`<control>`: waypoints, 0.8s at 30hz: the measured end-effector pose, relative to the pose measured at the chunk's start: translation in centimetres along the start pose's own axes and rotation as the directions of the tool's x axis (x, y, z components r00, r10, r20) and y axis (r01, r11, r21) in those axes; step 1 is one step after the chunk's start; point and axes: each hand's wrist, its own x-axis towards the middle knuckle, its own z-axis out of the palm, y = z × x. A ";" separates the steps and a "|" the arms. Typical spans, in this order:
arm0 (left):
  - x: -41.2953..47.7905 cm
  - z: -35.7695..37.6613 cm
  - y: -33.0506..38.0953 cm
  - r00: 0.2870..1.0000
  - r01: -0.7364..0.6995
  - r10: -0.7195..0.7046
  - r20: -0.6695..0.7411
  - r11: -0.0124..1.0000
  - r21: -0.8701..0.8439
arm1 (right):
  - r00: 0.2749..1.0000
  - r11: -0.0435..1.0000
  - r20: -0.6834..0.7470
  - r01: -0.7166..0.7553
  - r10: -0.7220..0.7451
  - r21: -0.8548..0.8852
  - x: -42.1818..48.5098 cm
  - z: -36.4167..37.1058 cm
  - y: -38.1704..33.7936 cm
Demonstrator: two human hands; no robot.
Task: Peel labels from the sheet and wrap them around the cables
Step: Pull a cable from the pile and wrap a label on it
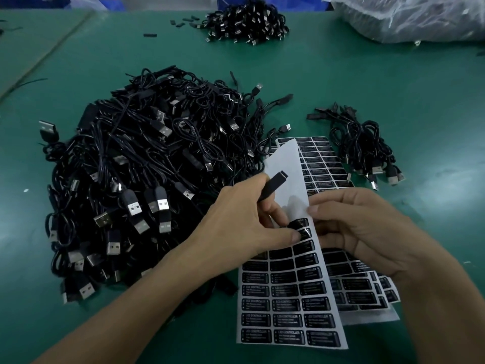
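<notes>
A white sheet point(286, 308) of black labels lies at the table's front, its top part folded back and bare. My left hand point(236, 219) grips a slim black controller point(273, 185) of a cable, and its thumb presses on a black label point(301, 232) at the sheet's fold. My right hand point(367, 227) holds the sheet's right edge at the fold, fingers curled round it. More label sheets point(322, 164) lie underneath, fanned to the right.
A big heap of black USB cables point(147, 174) fills the green table point(341, 82) to the left. A small bunch of cables point(364, 148) lies at the right, another pile point(244, 22) at the back. Clear plastic bags point(409, 17) sit at the back right.
</notes>
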 end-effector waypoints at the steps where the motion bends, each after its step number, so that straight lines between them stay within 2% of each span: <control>1: 0.0 0.0 -0.1 1.000 -0.002 0.002 0.004 1.000 -0.021 | 1.000 1.000 0.012 -0.002 0.002 -0.003 0.0 -0.1 0.0; 4: 0.1 0.2 -0.2 1.000 0.005 -0.004 0.018 0.998 -0.061 | 0.999 0.999 0.038 0.021 -0.019 -0.030 0.0 0.0 0.0; 13: -0.1 0.1 0.2 1.000 -0.007 0.006 -0.022 1.000 -0.025 | 0.991 0.995 -0.095 0.095 -0.095 -0.006 0.1 1.1 -0.1; 24: -0.1 -0.1 0.7 0.998 0.033 -0.038 -0.059 0.997 -0.071 | 0.970 0.977 -0.137 0.187 -0.201 -0.103 0.1 2.0 0.2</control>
